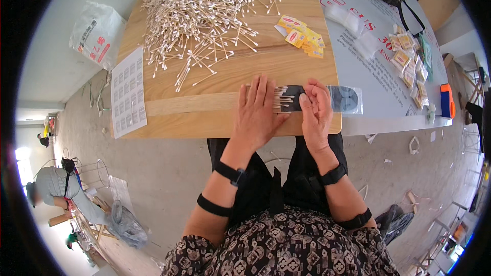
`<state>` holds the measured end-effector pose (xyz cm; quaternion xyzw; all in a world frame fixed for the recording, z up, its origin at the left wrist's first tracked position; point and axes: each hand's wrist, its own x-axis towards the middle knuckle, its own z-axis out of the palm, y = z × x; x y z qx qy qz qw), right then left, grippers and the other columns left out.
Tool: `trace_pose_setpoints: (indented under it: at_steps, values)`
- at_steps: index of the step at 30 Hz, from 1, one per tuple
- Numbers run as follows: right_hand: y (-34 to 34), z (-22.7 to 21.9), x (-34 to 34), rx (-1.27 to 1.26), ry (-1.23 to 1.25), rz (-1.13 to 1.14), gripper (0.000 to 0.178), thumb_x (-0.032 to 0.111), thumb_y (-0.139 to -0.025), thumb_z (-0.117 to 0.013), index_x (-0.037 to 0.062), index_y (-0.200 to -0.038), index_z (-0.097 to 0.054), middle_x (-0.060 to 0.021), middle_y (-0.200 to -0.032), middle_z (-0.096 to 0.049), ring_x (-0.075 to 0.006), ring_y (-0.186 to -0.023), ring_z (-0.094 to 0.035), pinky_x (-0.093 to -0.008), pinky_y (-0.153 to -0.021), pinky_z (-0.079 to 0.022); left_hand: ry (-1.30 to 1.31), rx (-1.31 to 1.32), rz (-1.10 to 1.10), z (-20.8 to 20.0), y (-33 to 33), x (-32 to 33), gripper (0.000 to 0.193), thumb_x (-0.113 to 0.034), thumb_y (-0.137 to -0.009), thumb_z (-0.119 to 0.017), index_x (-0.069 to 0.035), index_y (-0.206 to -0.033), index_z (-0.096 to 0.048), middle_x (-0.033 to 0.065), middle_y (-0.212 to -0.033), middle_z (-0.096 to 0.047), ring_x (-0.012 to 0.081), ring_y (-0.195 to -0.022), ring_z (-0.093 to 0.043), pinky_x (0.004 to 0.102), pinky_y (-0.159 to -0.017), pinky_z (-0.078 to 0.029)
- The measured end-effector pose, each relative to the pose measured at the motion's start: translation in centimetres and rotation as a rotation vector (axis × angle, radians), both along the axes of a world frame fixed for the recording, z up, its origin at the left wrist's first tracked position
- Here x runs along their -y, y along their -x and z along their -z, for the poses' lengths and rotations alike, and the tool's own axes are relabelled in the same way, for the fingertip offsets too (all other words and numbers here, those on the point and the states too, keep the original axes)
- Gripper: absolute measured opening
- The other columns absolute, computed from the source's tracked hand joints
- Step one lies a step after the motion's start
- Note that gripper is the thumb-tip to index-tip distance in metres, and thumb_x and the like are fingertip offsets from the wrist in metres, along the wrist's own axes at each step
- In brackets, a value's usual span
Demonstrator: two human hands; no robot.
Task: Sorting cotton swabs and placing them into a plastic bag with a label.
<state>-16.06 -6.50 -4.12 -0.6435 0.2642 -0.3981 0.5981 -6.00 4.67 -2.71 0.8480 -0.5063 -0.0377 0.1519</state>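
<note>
Two hands are working at the near edge of the tabletop point(204, 122), right across from where I am standing. The left hand point(259, 107) is lying flat, its fingers straight and spread over the small row of cotton swabs point(280, 97) on a dark piece point(297, 92). The right hand point(317, 115) is curling at the far end of that piece, thumb near the fingers; I cannot tell whether they are gripping anything.

This batch is looking partway along to me: the swabs are lying gathered but exposed, and one clear bag point(355, 101) is sitting just beyond the right hand, a dark shape showing in it. Much appears to be left, since the loose heap point(199, 5) is spreading over the back, far too many to count. Several small packets point(401, 61), seemingly finished, are lying on the grey surface to the right.

Counting: one printed sheet point(129, 93), one white bag point(97, 33), one orange-and-blue tool point(447, 101); the yellow cards point(312, 41) are overlapping, so I am only calling them several. The row is showing several swab tips, the rest hiding under the left hand.
</note>
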Motion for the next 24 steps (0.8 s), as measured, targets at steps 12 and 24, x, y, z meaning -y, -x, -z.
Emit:
trace_pose_setpoints:
  at_steps: [12,24]
  values:
    - [-1.4,0.0,-2.0,0.185,-0.397,0.018,0.043,0.025,-0.105,-0.044,-0.0055,-0.135,-0.048,-0.013,-0.148,-0.04,-0.0183,-0.128,-0.043,-0.0293,-0.108,-0.034,0.75,-0.525,-0.443,1.2,-0.7,-0.2,0.053,-0.032,-0.105,-0.038,0.004,-0.144,-0.034,0.0223,-0.151,-0.032,0.0351,-0.141,-0.029,0.0403,-0.114,-0.026]
    - [-1.9,0.4,-0.5,0.205,-0.449,0.0,0.05,0.033,-0.105,-0.044,-0.006,-0.134,-0.049,-0.0156,-0.136,-0.052,-0.0222,-0.128,-0.047,-0.0322,-0.109,-0.036,0.887,-0.986,-0.315,1.5,0.1,1.9,0.062,-0.04,-0.102,-0.045,0.003,-0.145,-0.034,0.0231,-0.149,-0.037,0.0335,-0.139,-0.036,0.0397,-0.115,-0.027]
